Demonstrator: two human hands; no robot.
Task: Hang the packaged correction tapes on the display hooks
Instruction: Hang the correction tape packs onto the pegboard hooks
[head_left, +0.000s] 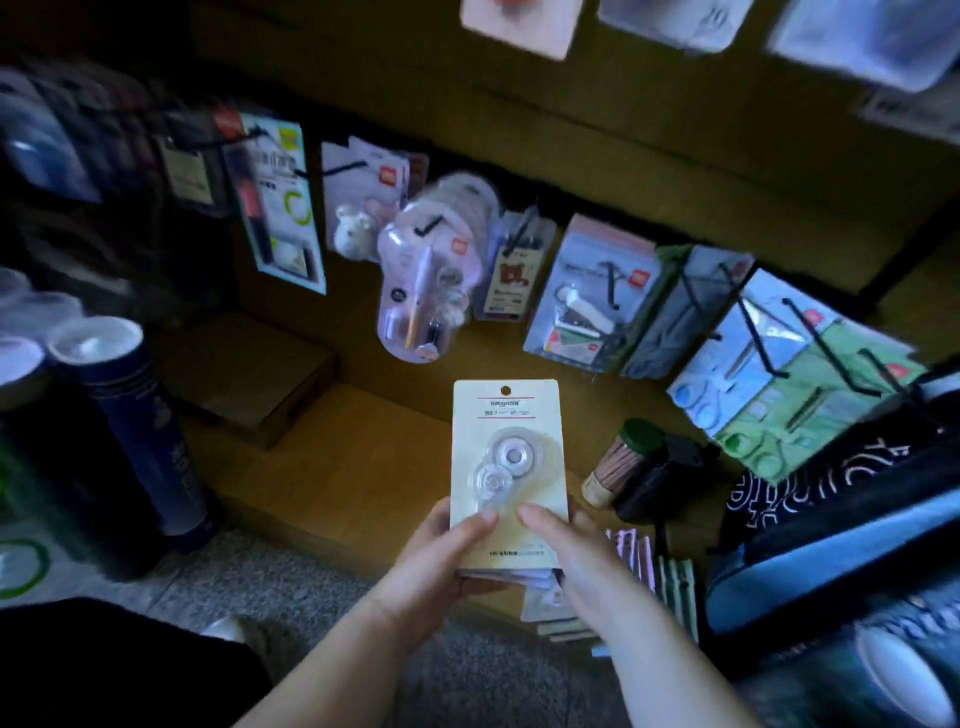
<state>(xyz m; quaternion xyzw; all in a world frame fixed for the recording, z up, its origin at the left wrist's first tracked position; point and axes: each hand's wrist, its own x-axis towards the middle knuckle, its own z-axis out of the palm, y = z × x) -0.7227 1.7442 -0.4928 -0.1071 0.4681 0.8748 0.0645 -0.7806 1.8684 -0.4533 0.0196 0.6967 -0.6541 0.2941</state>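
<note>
Both hands grip a cream-coloured correction tape package (508, 467) by its lower end, holding it upright in the middle of the view. The left hand (441, 551) wraps the package's lower left corner with its thumb pressed on the front, beside the clear blister. The right hand (576, 551) closes on the lower right corner, thumb also on the front. The blister shows two round reels, and a punched hang hole sits at the package's top edge.

Behind the package's lower end, more packages (545, 597) are stacked in the same grip, fanned slightly to the right; their number cannot be told.

Above the package, on a brown board (623, 156), black display hooks (613, 286) carry other blister-packed goods. Directly above hangs a rounded clear pack (421, 280); above and to the right hang a pale blue pack (587, 296) and a blue-and-green pack (779, 374). None of the hooks touches the held package.

To the package's right stands a jar of thin sticks with a green lid (623, 457). Well to the left stand dark blue tubes with clear caps (135, 415) and a flat cardboard box (249, 374). Below the hands lies speckled grey floor (291, 582).
</note>
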